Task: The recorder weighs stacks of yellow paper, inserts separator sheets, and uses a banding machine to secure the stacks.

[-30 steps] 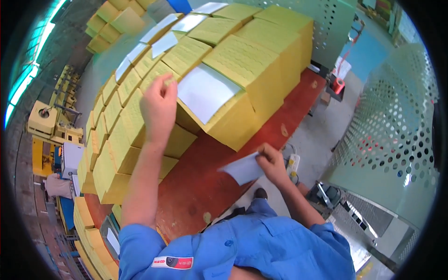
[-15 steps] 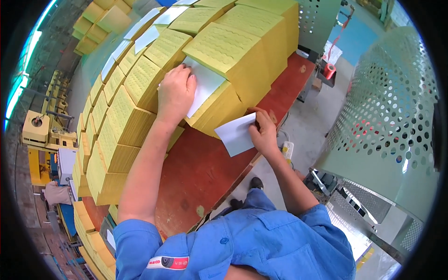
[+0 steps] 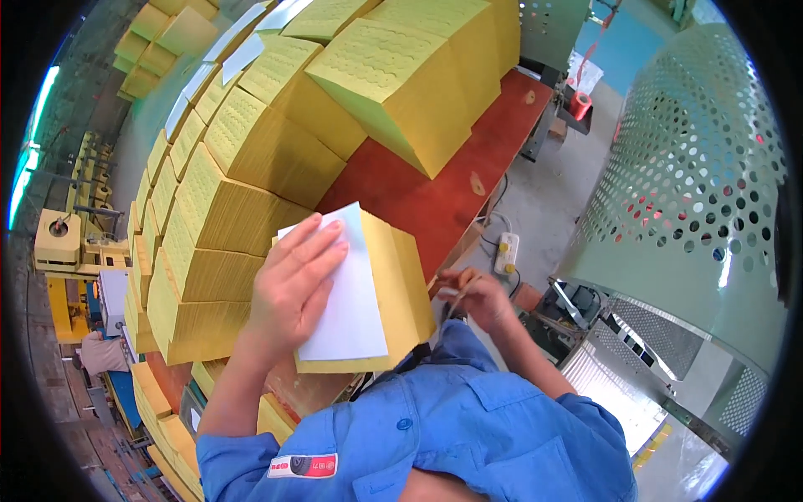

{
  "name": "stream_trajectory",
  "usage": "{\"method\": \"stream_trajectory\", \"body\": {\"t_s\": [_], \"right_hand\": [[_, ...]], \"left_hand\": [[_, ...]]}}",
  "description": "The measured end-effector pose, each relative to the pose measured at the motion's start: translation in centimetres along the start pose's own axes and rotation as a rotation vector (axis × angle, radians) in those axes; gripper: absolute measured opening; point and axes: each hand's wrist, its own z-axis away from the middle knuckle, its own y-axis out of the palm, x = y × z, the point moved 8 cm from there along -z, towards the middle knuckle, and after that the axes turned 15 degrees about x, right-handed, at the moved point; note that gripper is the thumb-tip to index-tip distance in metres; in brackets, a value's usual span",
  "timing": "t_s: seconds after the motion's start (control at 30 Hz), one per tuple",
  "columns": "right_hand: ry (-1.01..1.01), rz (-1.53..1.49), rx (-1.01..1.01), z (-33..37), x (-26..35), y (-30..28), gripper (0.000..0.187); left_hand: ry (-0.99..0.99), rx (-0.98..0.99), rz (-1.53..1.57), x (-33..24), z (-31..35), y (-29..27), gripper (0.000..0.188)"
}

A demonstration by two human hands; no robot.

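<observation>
A stack of yellow paper [image 3: 398, 272] rests at the near part of the red-brown table, against my front. A white sheet [image 3: 347, 305] covers most of its top. My left hand [image 3: 293, 284] lies on the sheet with its fingers stretched out. Just right of the stack, my right hand [image 3: 477, 297] is curled closed, its fingers blurred. A thin, dark, looped strand shows at these fingers, too smeared to name. Several tall stacks of yellow paper [image 3: 381, 63] with wavy patterned tops stand beyond and to the left.
The red-brown tabletop [image 3: 401, 191] shows between the stacks. White sheets [image 3: 242, 57] lie on some far stacks. On the right stands a green perforated metal guard [image 3: 669, 209]. A white power strip [image 3: 507, 253] with cables lies below the table's right edge, and a red roll [image 3: 580, 105] sits farther back.
A yellow stack with its white sheet has come away from the row, toward me. My left hand moved with it. The white sheet once in my right hand no longer shows there.
</observation>
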Motion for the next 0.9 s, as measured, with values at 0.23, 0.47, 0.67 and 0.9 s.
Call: {"method": "stream_trajectory", "body": {"t_s": [0.23,0.47,0.67,0.9], "right_hand": [[0.109,-0.036,0.0,0.9,-4.1,3.1,0.035],[-0.081,0.132,-0.079,3.8,-3.9,6.9,0.032],[-0.315,0.037,-0.212,15.0,-5.4,5.8,0.034],[-0.46,0.071,-0.466,37.6,-5.6,0.8,0.035]], "left_hand": [[-0.407,-0.191,0.03,1.2,3.4,-0.9,0.059],[-0.471,-0.13,0.79,6.5,7.4,2.6,0.049],[-0.258,-0.124,1.407,2.4,10.9,8.8,0.047],[-0.141,0.277,1.742,-11.0,9.1,24.4,0.052]]}}
